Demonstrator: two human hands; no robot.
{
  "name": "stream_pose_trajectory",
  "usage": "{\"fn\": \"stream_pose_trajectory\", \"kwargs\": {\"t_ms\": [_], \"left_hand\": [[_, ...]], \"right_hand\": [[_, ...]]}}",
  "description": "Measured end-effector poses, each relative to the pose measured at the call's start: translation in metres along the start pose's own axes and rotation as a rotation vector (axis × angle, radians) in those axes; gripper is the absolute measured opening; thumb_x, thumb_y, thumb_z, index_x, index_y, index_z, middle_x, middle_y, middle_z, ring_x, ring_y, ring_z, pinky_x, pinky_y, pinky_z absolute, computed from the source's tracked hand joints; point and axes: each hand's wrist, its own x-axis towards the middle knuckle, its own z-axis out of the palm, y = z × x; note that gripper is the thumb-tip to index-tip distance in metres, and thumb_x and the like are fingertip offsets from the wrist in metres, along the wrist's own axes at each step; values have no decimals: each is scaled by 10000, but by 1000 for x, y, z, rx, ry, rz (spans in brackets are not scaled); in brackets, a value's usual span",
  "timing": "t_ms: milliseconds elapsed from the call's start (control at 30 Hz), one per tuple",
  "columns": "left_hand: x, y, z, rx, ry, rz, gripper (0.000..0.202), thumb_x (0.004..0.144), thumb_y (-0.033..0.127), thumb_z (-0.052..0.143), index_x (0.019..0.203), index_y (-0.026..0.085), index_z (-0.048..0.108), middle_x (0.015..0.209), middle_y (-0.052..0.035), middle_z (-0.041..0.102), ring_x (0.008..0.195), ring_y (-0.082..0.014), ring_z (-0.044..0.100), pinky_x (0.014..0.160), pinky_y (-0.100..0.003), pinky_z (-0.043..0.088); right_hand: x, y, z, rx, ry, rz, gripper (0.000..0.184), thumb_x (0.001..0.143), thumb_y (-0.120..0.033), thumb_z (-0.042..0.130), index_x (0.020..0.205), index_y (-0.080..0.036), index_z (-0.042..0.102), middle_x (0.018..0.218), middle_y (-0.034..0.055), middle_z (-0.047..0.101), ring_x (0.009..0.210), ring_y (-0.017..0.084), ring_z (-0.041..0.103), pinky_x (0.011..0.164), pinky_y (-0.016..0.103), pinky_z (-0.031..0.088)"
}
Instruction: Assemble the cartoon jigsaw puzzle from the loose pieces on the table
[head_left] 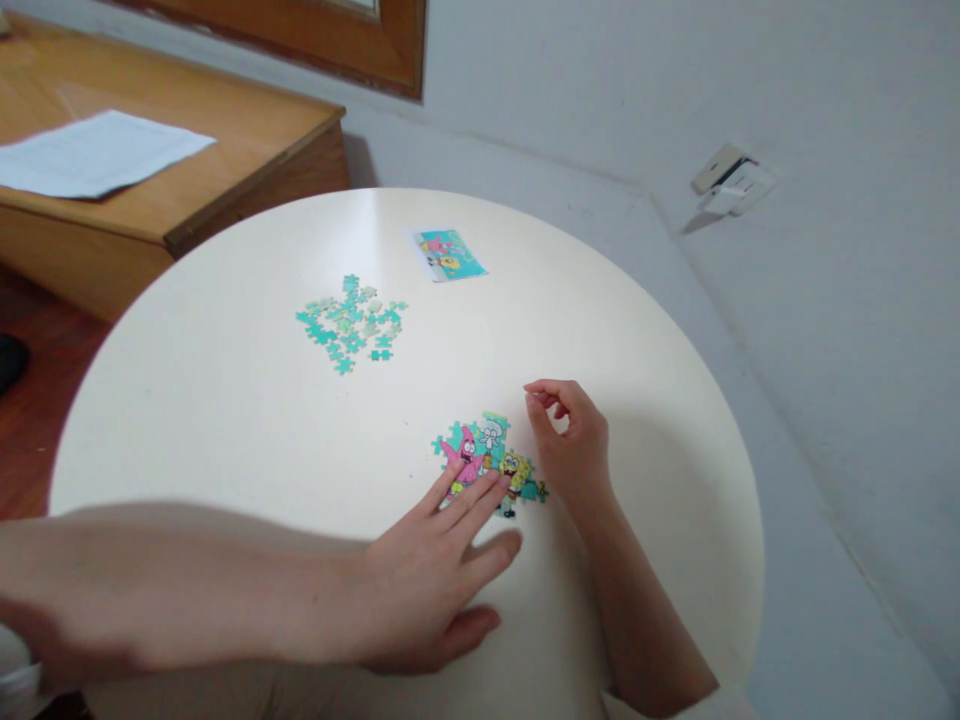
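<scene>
A partly joined cartoon jigsaw lies on the round cream table near its front. My left hand rests flat with fingers stretched out, the fingertips touching the jigsaw's lower edge. My right hand sits just right of the jigsaw with fingers curled and thumb and forefinger pinched together; I cannot make out whether a piece is in them. A heap of loose teal pieces lies further back on the table, left of centre.
A small picture card showing the same cartoon lies near the table's far edge. A wooden desk with a white paper sheet stands at the back left. A wall socket is on the wall at right.
</scene>
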Motion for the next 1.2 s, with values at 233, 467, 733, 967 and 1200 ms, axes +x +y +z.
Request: {"fn": "stream_pose_trajectory", "kwargs": {"t_ms": [233, 467, 733, 967, 1200], "left_hand": [[-1, 1, -1, 3, -11, -2, 527, 888, 469, 452, 1307, 150, 411, 1447, -239, 314, 1382, -343, 205, 1101, -546, 194], [-1, 1, -6, 24, 30, 32, 480, 892, 427, 463, 1277, 140, 440, 1418, -231, 368, 1353, -338, 286, 1104, -500, 241], [11, -11, -5, 75, 224, 14, 374, 923, 348, 396, 1225, 152, 497, 1359, -161, 468, 1314, -270, 372, 1138, -447, 207], [32, -94, -42, 343, 346, -569, 620, 886, 591, 351, 1357, 189, 380, 1493, -139, 282, 1380, -351, 202, 1114, -576, 76], [22, -196, -67, 283, 135, -992, 710, 857, 686, 248, 1452, 298, 240, 1540, -109, 151, 1387, -412, 107, 1049, -658, 69]], "right_hand": [[-2, 4, 5, -2, 8, -60, 128, 817, -195, 477, 820, -188, 604, 748, 13, 619, 666, 136, 545, 620, 276, 422], [-4, 10, 11, -13, -23, -99, 141, 838, -209, 465, 833, -189, 604, 752, 16, 615, 688, 144, 550, 653, 287, 438], [-4, 16, 10, -35, -3, -108, 171, 841, -214, 436, 822, -189, 604, 769, 33, 629, 709, 158, 566, 664, 298, 456], [-10, 7, 14, -82, -113, -179, 225, 863, -212, 420, 909, -184, 638, 895, 79, 653, 874, 198, 603, 806, 361, 476], [-42, -25, 6, -409, -379, -277, 441, 890, -384, 471, 1313, -261, 500, 1399, 115, 454, 1297, 290, 397, 1028, 484, 342]]}}
